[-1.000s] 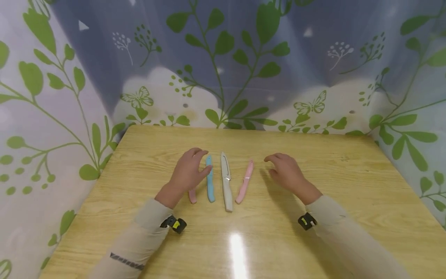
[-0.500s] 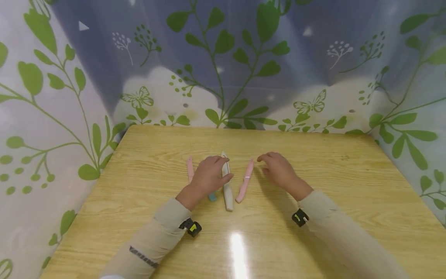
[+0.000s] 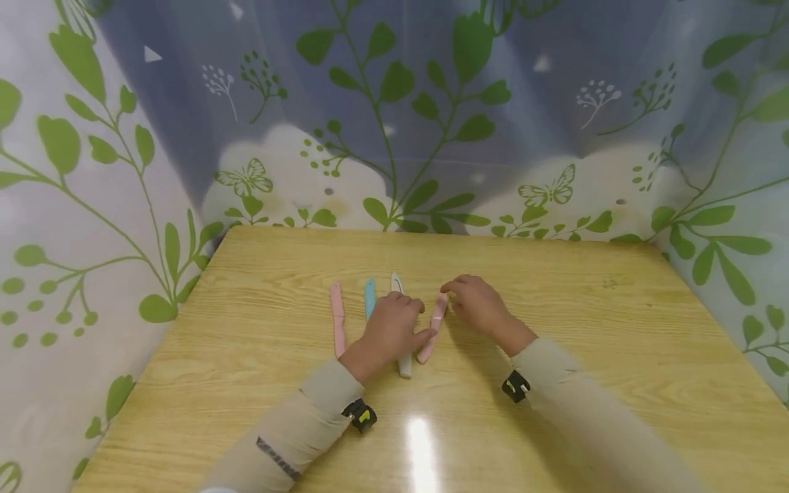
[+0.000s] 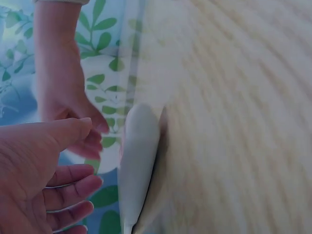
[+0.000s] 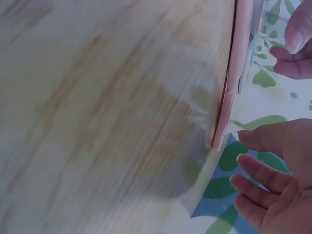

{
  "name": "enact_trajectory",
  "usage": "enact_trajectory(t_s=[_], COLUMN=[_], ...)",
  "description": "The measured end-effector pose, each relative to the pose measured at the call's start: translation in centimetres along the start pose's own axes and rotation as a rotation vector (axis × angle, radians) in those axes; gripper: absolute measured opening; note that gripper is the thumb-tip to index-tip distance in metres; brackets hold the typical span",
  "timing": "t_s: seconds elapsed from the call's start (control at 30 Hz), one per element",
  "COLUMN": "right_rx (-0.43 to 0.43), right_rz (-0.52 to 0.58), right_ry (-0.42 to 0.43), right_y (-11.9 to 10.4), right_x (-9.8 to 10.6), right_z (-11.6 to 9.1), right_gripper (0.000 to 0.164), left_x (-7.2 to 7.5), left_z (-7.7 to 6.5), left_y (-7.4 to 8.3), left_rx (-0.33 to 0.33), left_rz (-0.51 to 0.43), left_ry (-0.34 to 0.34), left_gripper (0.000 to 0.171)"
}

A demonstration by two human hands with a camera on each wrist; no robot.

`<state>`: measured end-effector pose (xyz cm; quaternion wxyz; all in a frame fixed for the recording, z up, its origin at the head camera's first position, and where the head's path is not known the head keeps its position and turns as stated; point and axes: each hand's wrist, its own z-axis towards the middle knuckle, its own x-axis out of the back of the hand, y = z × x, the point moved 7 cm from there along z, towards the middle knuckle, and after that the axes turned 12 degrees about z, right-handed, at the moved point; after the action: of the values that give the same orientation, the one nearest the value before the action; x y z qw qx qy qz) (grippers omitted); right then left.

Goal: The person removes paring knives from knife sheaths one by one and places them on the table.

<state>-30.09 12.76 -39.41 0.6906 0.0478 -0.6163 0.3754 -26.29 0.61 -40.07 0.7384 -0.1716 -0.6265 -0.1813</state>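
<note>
My left hand [image 3: 391,329] hovers palm-down over the white knife [image 3: 405,368], hiding its middle and part of the blue knife [image 3: 370,294]. Its fingers are loosely bent with nothing between them, and the thumb overlaps the right pink knife [image 3: 429,346] in the head view. In the left wrist view, the white knife's handle [image 4: 139,161] lies on the table, apart from the fingers. My right hand [image 3: 479,305] is at the far end of the right pink knife. The right wrist view shows its fingers [image 5: 261,173] relaxed beside that pink knife [image 5: 239,53], with a gap between.
A second pink knife [image 3: 337,322] lies leftmost in the row. All rest on a wood-grain table [image 3: 573,294]. A leaf-patterned curtain [image 3: 431,103] hangs behind the table's back edge and along its sides. Black wrist cameras [image 3: 360,414] sit on both sleeves.
My left hand has moved right, from over the left pink and blue knives to over the white one. My right hand has moved left to the right pink knife's tip. The knives stay put.
</note>
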Motion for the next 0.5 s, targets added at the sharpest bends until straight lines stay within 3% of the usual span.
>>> enact_trajectory(t_s=[0.5], right_rx=[0.149], right_rz=[0.021], right_ry=[-0.051], right_y=[-1.0], right_x=[-1.9], right_z=[0.9], right_gripper=[0.011], left_x=[-1.6], left_z=[0.2], left_y=[1.0], left_rx=[0.051], left_rz=[0.054], left_ry=[-0.137], left_gripper=[0.040])
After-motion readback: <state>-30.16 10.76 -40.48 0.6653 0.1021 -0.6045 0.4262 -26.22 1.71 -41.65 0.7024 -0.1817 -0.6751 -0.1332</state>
